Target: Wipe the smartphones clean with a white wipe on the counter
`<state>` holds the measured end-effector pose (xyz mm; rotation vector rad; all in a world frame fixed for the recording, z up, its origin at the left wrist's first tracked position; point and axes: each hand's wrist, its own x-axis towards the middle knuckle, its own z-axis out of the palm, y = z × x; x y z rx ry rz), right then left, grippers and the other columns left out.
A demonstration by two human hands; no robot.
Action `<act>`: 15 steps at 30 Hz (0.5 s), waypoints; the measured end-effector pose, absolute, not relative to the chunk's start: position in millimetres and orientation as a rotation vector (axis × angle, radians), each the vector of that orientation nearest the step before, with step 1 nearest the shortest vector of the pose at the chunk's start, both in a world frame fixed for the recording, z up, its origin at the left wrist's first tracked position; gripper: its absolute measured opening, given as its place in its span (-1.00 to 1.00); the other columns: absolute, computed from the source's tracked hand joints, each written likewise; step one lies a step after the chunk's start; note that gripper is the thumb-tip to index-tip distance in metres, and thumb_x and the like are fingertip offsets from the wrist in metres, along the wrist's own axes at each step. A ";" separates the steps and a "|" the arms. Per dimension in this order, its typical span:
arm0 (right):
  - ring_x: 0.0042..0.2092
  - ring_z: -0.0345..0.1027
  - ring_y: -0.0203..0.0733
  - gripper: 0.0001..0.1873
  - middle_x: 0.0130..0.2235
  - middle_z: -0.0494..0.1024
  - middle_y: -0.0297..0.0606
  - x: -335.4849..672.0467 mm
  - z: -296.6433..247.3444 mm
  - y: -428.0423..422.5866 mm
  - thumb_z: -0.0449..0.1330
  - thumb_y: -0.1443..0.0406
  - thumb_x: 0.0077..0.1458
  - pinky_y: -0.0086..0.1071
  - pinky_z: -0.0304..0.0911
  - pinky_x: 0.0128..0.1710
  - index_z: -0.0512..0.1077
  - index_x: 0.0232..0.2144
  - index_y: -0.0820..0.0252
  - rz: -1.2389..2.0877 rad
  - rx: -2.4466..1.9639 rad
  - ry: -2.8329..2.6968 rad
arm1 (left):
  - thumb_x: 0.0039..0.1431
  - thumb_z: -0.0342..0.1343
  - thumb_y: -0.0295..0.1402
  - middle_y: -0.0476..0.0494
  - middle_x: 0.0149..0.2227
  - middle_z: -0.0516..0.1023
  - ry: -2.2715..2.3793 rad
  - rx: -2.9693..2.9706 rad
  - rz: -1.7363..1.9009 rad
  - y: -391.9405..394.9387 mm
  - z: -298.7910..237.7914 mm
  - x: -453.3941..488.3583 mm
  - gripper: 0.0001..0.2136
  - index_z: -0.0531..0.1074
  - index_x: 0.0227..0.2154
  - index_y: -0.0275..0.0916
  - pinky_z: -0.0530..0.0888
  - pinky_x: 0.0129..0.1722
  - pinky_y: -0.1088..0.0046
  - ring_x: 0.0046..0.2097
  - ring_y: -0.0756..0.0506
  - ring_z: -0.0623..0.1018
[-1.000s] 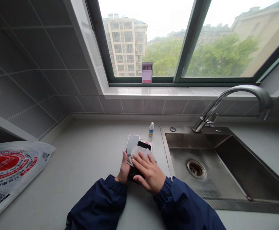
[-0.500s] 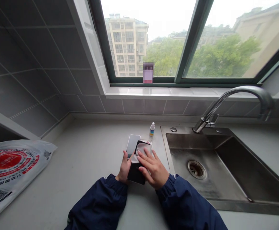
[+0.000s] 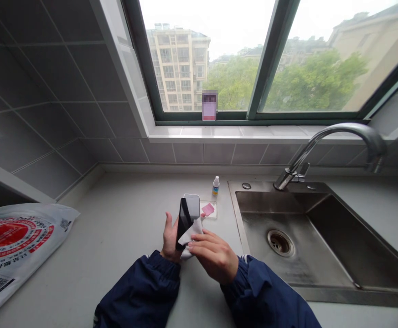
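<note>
My left hand [image 3: 170, 238] supports a black smartphone [image 3: 185, 218] from below and along its left edge, with the thumb sticking out to the left. Pinched in the fingers of my right hand [image 3: 215, 255] is a pale cleaning cloth [image 3: 192, 236], which lies against the lower right of the screen. Behind the phone, the top edge of a white-rimmed flat thing [image 3: 192, 196] shows on the counter. To its right is a clear case [image 3: 213, 214] with a pink piece [image 3: 208, 209] on it. A small white spray bottle [image 3: 215, 186] stands upright just beyond.
A steel sink [image 3: 238, 218] with a curved faucet [image 3: 335, 130] is set into the counter [image 3: 133, 209] on the right. At the left lies a white plastic bag [image 3: 24, 246] with red print. A window [image 3: 205, 59] rises behind the counter.
The cloth has moved from the upper part of the phone to its lower right, my right hand coming down with it. The phone stands straighter, and the pink piece has come into view.
</note>
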<state>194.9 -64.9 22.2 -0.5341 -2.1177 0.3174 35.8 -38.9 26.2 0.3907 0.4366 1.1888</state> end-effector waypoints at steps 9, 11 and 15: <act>-0.51 0.21 -0.31 -0.71 -0.55 0.34 -0.40 202.3 29.7 -60.5 0.06 0.14 0.25 -0.45 0.14 -0.47 0.40 -0.40 0.19 0.868 -1.204 -1.496 | 0.24 -0.17 0.11 -0.40 0.00 0.53 0.622 0.489 1.214 -38.1 27.1 35.7 -0.33 0.17 0.24 -0.28 0.53 -0.15 0.11 -0.07 -0.30 0.57; -0.48 0.16 -0.31 -0.55 -0.57 0.26 -0.41 200.4 22.6 -52.6 0.07 0.01 0.22 -0.45 0.10 -0.45 0.30 -0.56 0.19 1.090 -1.233 -1.433 | 0.24 -0.15 0.10 -0.40 -0.04 0.55 0.637 0.509 1.202 -38.7 25.6 36.3 -0.34 0.17 0.24 -0.28 0.54 -0.18 0.13 -0.11 -0.28 0.59; -0.55 0.09 -0.33 -0.40 -0.63 0.18 -0.43 193.2 9.9 -45.1 0.08 -0.17 0.09 -0.45 0.08 -0.52 0.24 -0.65 0.19 1.491 -1.141 -1.406 | 0.25 -0.11 0.05 -0.36 -0.10 0.58 0.672 0.580 1.233 -40.8 23.2 37.6 -0.38 0.21 0.21 -0.28 0.53 -0.21 0.23 -0.17 -0.24 0.60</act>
